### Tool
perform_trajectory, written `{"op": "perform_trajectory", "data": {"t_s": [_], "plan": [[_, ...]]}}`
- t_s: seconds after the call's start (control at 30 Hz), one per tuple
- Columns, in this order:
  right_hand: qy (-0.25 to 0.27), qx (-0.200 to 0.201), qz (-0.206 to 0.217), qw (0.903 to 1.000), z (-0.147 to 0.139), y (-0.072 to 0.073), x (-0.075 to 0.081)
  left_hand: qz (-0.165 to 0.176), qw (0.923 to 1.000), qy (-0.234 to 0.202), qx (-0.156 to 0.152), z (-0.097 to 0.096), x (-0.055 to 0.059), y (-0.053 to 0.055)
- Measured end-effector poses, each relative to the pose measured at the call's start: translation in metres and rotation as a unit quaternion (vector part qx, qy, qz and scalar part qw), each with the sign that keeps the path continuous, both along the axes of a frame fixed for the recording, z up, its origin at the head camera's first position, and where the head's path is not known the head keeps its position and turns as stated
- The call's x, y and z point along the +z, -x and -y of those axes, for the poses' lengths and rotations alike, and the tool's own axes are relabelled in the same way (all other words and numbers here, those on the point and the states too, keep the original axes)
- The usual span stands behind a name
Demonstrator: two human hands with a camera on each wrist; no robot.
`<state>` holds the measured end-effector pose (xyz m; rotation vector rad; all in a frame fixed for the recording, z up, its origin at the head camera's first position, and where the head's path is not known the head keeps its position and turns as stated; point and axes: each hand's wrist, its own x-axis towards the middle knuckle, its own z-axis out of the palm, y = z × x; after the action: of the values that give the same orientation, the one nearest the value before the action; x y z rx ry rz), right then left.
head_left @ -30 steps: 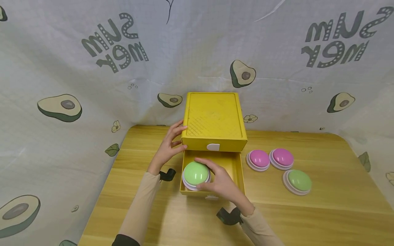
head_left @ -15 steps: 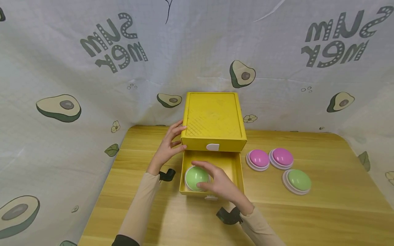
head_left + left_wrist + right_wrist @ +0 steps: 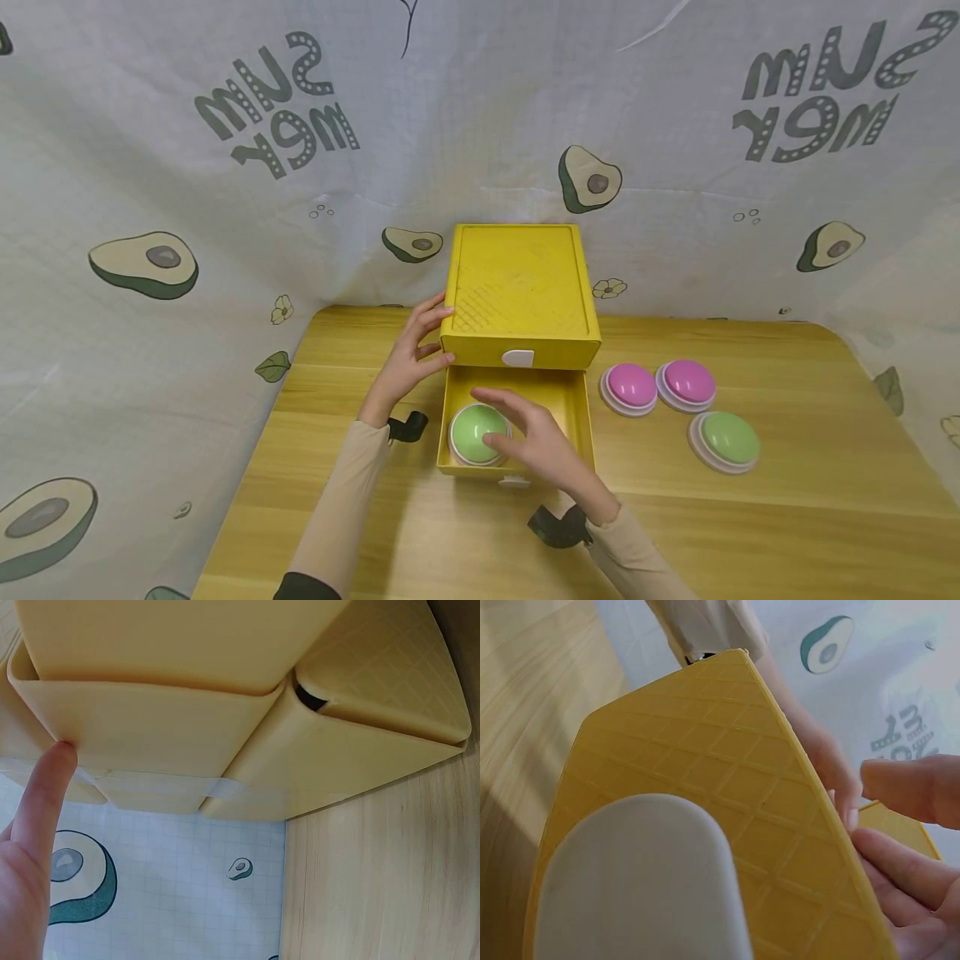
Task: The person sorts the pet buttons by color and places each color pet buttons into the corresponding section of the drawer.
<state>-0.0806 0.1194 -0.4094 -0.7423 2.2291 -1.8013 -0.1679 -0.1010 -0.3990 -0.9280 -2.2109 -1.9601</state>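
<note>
A yellow two-drawer box (image 3: 519, 283) stands at the table's back, its lower drawer (image 3: 589, 433) pulled out. In that drawer, at the front left, lies a green dome-shaped button (image 3: 471, 432) with a white base. My right hand (image 3: 542, 442) hovers over it, fingers and thumb spread apart in a loose curve; the thumb overlaps the dome in the head view. The left hand (image 3: 405, 358) rests with extended fingers against the box's left side. In the left wrist view one finger (image 3: 46, 802) touches the yellow side wall. The drawer front and its white handle (image 3: 641, 885) fill the right wrist view.
Right of the box, two pink buttons (image 3: 632, 388) and another green button (image 3: 729, 440) lie on the wooden table (image 3: 795, 533). A white avocado-print cloth (image 3: 480, 108) hangs close behind the box. Black wrist mounts (image 3: 558, 527) stick out from both wrists.
The green button has been lowered from the right hand's grip and now lies flat in the drawer. The right fingers have opened off it. The left hand has stayed in place.
</note>
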Motion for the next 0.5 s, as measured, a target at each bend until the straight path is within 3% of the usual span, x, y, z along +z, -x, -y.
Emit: {"op": "perform_trajectory", "data": {"t_s": [0.5], "plan": [[0.050,-0.017,-0.020,0.9984,-0.020,-0.004,0.004,0.001,1.0000,-0.005,-0.001,0.000,-0.001,0.000]]}}
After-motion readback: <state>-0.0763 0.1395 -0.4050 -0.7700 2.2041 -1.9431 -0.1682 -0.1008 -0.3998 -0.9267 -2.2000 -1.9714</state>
